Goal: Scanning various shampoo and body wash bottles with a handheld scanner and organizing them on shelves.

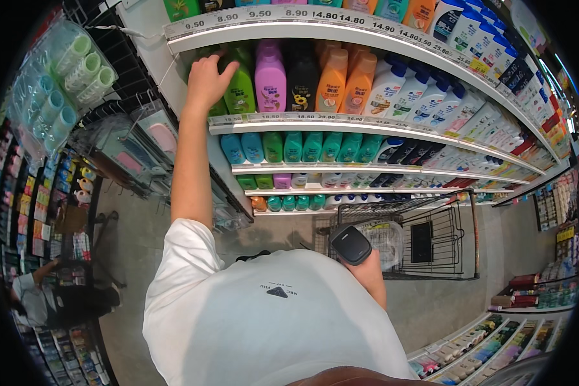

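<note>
At the left end of a shelf of shampoo, my left hand reaches in among green Rejoice bottles. Its thumb lies against or just before the nearest one; the picture does not settle whether the fingers grip a bottle. To the right of these stand a pink-purple bottle, a black bottle and orange bottles. Low in front of my body, my right hand is closed around a black handheld scanner, whose handle is mostly hidden.
A wire shopping cart with a clear plastic item inside stands beyond my right hand. Hanging packs of hair rollers flank the shelf's left side. White bottles continue along the shelf. Another person is at far left.
</note>
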